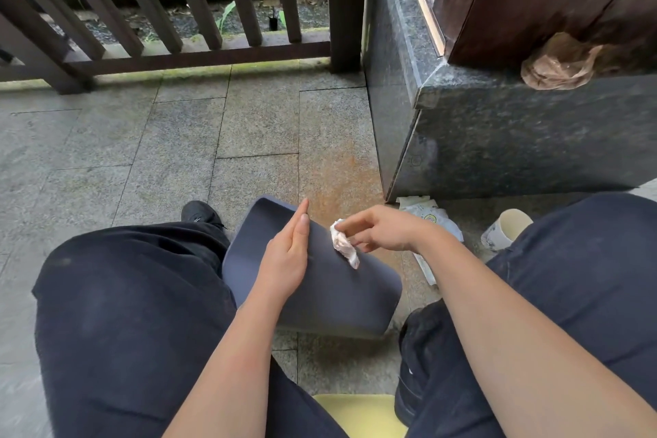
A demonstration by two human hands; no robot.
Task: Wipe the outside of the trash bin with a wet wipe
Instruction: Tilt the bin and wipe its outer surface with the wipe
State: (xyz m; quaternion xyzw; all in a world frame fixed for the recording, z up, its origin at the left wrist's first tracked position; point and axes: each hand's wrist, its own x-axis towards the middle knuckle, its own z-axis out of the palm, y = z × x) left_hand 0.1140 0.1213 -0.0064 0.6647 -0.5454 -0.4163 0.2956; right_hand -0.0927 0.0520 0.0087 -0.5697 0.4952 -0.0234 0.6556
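A seated person steadies the dark trash bin [320,288] — tipped on its side between the knees — with a flat, open left hand [288,256], while the right hand [382,229] pinches a crumpled wet wipe [344,244] against its wall; wiping is mid-course — next, likely turning the bin.

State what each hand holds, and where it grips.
Right hand pinches the crumpled wet wipe by its upper end against the trash bin. Left hand grips nothing; its straight fingers rest on the bin's side.
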